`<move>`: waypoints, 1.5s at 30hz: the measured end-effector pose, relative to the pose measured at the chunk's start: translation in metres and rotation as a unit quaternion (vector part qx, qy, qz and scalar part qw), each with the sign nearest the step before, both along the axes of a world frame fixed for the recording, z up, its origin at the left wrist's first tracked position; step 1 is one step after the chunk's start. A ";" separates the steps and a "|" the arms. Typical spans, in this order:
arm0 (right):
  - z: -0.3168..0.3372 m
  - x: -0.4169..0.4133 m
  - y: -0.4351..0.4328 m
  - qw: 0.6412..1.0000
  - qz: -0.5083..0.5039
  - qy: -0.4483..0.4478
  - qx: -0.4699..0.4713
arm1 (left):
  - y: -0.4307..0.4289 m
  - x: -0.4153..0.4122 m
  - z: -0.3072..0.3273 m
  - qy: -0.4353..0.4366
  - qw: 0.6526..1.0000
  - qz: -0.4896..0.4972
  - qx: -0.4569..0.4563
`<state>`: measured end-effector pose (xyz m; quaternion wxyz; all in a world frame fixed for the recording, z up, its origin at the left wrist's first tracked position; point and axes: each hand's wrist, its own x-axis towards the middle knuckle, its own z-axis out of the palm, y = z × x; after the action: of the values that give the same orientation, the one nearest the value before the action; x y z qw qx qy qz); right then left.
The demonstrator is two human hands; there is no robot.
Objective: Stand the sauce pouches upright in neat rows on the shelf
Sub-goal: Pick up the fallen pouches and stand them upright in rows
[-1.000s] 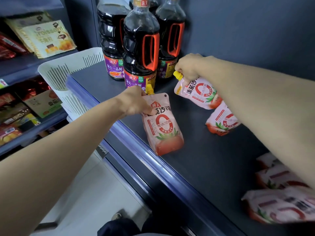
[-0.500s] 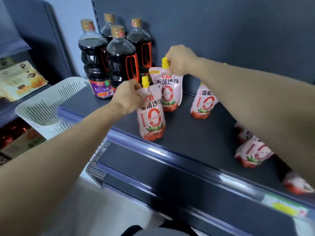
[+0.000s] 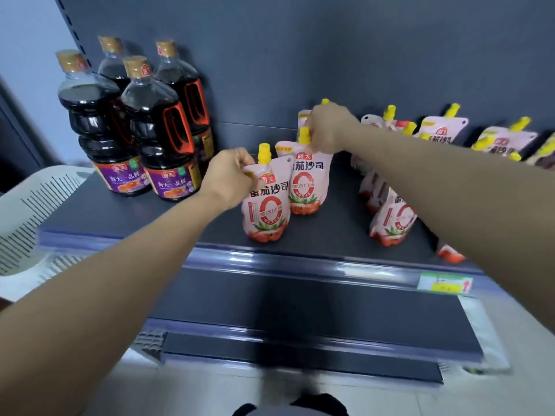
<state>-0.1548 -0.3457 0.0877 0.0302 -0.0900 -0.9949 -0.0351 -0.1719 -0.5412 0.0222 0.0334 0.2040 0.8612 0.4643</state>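
Two pink tomato-sauce pouches with yellow caps stand upright on the dark shelf [image 3: 126,211]. My left hand [image 3: 229,175] grips the top left corner of the front pouch [image 3: 267,202]. My right hand [image 3: 329,127] pinches the top of the second pouch [image 3: 306,181], just behind and to the right of the first. A third pouch [image 3: 304,114] shows partly behind my right hand. More pouches [image 3: 390,217] stand to the right under my right forearm, and others [image 3: 444,130] lean against the back wall.
Several big dark soy-sauce bottles [image 3: 156,130] with red handles stand at the shelf's back left. A white slotted plastic basket [image 3: 33,211] sits left of the shelf. A green price tag [image 3: 444,282] is on the shelf's front rail. Lower shelves lie below.
Both hands stay on their pouches; the right-hand pouch now stands closer behind the front one. The camera has pulled back and swung right, showing more pouches along the back wall.
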 end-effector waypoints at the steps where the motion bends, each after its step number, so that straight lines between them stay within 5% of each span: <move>1: -0.003 0.002 0.004 1.000 -0.006 0.003 -0.009 | 0.004 0.001 -0.001 -0.004 1.000 -0.002 0.004; 19: 0.011 0.023 0.048 0.997 0.024 -0.003 -0.075 | 0.083 0.031 0.004 -0.023 0.998 -0.017 0.048; 36: 0.010 0.029 0.036 0.997 0.034 0.009 -0.063 | 0.057 0.030 0.010 -0.010 0.997 -0.059 -0.040; 41: 0.017 0.041 0.034 0.996 -0.008 0.059 -0.070 | 0.054 0.033 0.023 -0.062 0.992 -0.110 0.006; 45: 0.028 0.057 0.035 0.993 -0.036 0.091 -0.062 | 0.054 0.034 0.052 -0.010 0.993 -0.100 0.063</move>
<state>-0.0979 -0.3102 0.1156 0.1136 -0.1303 -0.9843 0.0343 -0.1376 -0.4871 0.0745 0.0748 0.2862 0.8050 0.5143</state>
